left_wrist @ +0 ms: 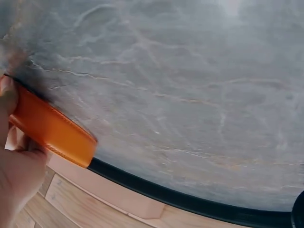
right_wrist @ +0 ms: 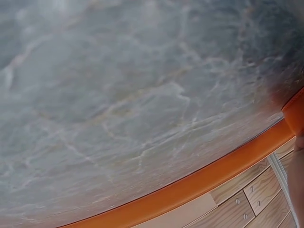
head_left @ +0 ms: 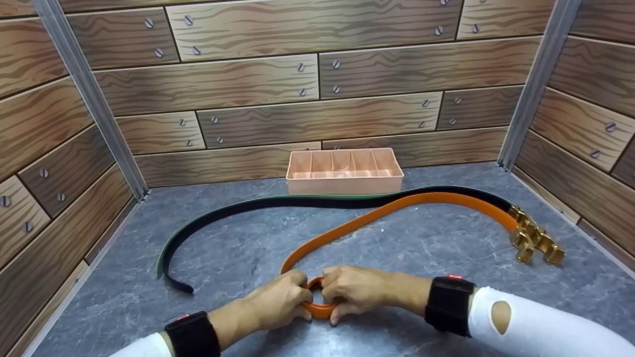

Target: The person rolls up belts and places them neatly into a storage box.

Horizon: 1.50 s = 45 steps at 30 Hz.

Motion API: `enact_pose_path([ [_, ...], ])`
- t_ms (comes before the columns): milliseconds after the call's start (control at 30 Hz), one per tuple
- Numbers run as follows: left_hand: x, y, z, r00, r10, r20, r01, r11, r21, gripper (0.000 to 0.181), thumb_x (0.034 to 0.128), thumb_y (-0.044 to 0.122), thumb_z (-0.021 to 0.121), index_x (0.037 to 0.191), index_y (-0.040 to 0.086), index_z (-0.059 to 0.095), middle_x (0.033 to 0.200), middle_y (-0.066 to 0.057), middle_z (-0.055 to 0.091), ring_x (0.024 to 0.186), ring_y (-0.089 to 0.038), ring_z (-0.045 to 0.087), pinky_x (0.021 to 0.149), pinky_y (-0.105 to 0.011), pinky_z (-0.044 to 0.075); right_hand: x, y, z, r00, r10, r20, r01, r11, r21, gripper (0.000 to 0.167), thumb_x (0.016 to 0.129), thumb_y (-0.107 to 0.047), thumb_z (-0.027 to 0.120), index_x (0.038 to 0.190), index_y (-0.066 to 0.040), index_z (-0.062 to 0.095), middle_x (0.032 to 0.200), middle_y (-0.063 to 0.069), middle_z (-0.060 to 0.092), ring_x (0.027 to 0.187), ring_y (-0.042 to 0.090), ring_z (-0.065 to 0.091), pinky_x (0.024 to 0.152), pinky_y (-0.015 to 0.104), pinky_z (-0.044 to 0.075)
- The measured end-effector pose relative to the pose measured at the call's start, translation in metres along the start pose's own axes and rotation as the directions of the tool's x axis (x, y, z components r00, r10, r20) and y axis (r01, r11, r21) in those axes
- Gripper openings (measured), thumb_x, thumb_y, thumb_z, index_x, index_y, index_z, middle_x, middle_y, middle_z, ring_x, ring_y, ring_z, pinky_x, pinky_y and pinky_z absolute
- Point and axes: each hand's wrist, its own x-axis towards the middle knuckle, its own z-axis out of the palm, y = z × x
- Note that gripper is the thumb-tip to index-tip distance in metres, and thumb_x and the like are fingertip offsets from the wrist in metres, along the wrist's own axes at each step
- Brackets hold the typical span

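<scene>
An orange belt (head_left: 364, 219) stands on edge across the tabletop, its near end curled into a small loop (head_left: 320, 310). My left hand (head_left: 278, 300) pinches the loop's left side, and my right hand (head_left: 358, 288) grips its right side. In the left wrist view, fingers hold the orange strap (left_wrist: 54, 126) at the left edge. Only a sliver of the right hand (right_wrist: 299, 156) shows in the right wrist view, beside the orange strap (right_wrist: 199, 183). Behind lies a black and green belt (head_left: 278, 201). Gold buckles (head_left: 538, 238) cluster at the belts' right ends.
A pink compartment tray (head_left: 345, 185) stands at the back, against the wood-patterned wall (head_left: 258, 79). The grey marbled tabletop (head_left: 223, 253) is bounded by walls at the back, left and right. The dark belt's free end (head_left: 181, 286) bends round at the left.
</scene>
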Motion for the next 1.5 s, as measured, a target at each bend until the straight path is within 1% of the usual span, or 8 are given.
enact_pose_path([
  [267, -0.001, -0.003, -0.002, 0.998, 0.056, 0.025, -0.055, 0.997, -0.049, 0.022, 0.0876, 0.032, 0.073, 0.096, 0.013, 0.076, 0.088, 0.002, 0.059, 0.079, -0.005, 0.051, 0.073, -0.017, 0.047, 0.000, 0.001, -0.003, 1.000, -0.001, 0.027, 0.001, 1.000, -0.002, 0.029, 0.078, -0.041, 0.077, 0.078, -0.016, 0.065, 0.072, -0.005, 0.055, 0.072, 0.006, 0.041, 0.066, 0.010, 0.028],
  [500, -0.003, -0.005, -0.002, 0.987, 0.155, 0.044, -0.153, 0.988, -0.034, 0.018, 0.0897, 0.023, 0.072, 0.102, 0.011, 0.074, 0.098, 0.000, 0.066, 0.096, -0.008, 0.063, 0.086, -0.018, 0.050, 0.000, 0.000, -0.006, 0.998, -0.034, 0.058, 0.034, 0.999, -0.001, 0.026, 0.080, -0.038, 0.077, 0.078, -0.015, 0.065, 0.074, -0.005, 0.058, 0.072, 0.007, 0.043, 0.066, 0.010, 0.029],
  [900, -0.005, -0.005, 0.002, 0.990, 0.139, 0.006, -0.137, 0.980, -0.146, 0.015, 0.0845, 0.008, 0.075, 0.100, 0.008, 0.072, 0.094, 0.001, 0.067, 0.093, -0.005, 0.063, 0.084, -0.014, 0.050, -0.004, 0.005, -0.009, 0.996, -0.068, 0.052, 0.068, 0.998, -0.012, 0.021, 0.081, -0.036, 0.077, 0.087, -0.017, 0.071, 0.079, -0.008, 0.067, 0.077, 0.007, 0.047, 0.074, 0.014, 0.034],
  [1133, -0.002, -0.004, -0.004, 0.988, 0.149, 0.051, -0.138, 0.975, -0.174, 0.025, 0.0810, 0.000, 0.075, 0.105, 0.008, 0.074, 0.098, 0.000, 0.069, 0.095, -0.004, 0.065, 0.086, -0.013, 0.049, -0.006, 0.008, -0.012, 0.997, -0.051, 0.063, 0.050, 0.999, 0.016, 0.020, 0.083, -0.035, 0.075, 0.092, -0.018, 0.074, 0.083, -0.007, 0.071, 0.084, 0.009, 0.052, 0.078, 0.013, 0.038],
  [1233, -0.003, -0.006, -0.003, 0.982, 0.188, 0.020, -0.183, 0.972, -0.149, 0.023, 0.0817, 0.002, 0.075, 0.104, 0.008, 0.074, 0.095, 0.000, 0.067, 0.092, -0.005, 0.064, 0.084, -0.013, 0.050, -0.006, 0.007, -0.012, 0.997, -0.057, 0.051, 0.056, 0.998, 0.025, 0.018, 0.081, -0.032, 0.076, 0.091, -0.017, 0.074, 0.083, -0.006, 0.072, 0.082, 0.010, 0.052, 0.078, 0.016, 0.038],
  [1333, -0.004, -0.010, 0.000, 0.967, 0.243, -0.076, -0.248, 0.967, -0.067, 0.016, 0.0825, 0.011, 0.076, 0.099, 0.010, 0.075, 0.094, -0.002, 0.064, 0.088, -0.010, 0.061, 0.081, -0.018, 0.050, -0.006, 0.004, -0.011, 0.997, -0.060, 0.052, 0.060, 0.998, 0.000, 0.017, 0.079, -0.027, 0.079, 0.091, -0.016, 0.074, 0.082, -0.006, 0.071, 0.079, 0.010, 0.050, 0.076, 0.017, 0.037],
  [1433, -0.004, -0.012, 0.004, 0.952, 0.267, -0.152, -0.264, 0.964, 0.041, 0.013, 0.0839, 0.022, 0.073, 0.095, 0.016, 0.075, 0.104, -0.004, 0.064, 0.098, -0.017, 0.058, 0.084, -0.027, 0.048, -0.005, 0.001, -0.011, 0.997, -0.057, 0.061, 0.060, 0.997, -0.050, 0.016, 0.078, -0.025, 0.079, 0.090, -0.016, 0.072, 0.083, -0.007, 0.069, 0.078, 0.008, 0.048, 0.075, 0.015, 0.036],
  [1500, -0.003, -0.011, 0.005, 0.948, 0.274, -0.161, -0.262, 0.961, 0.091, 0.012, 0.0847, 0.027, 0.071, 0.091, 0.017, 0.074, 0.107, -0.002, 0.066, 0.105, -0.020, 0.056, 0.087, -0.033, 0.045, -0.005, 0.000, -0.011, 0.997, -0.046, 0.065, 0.049, 0.997, -0.052, 0.016, 0.077, -0.024, 0.079, 0.088, -0.015, 0.071, 0.082, -0.006, 0.067, 0.077, 0.009, 0.047, 0.074, 0.016, 0.035],
])
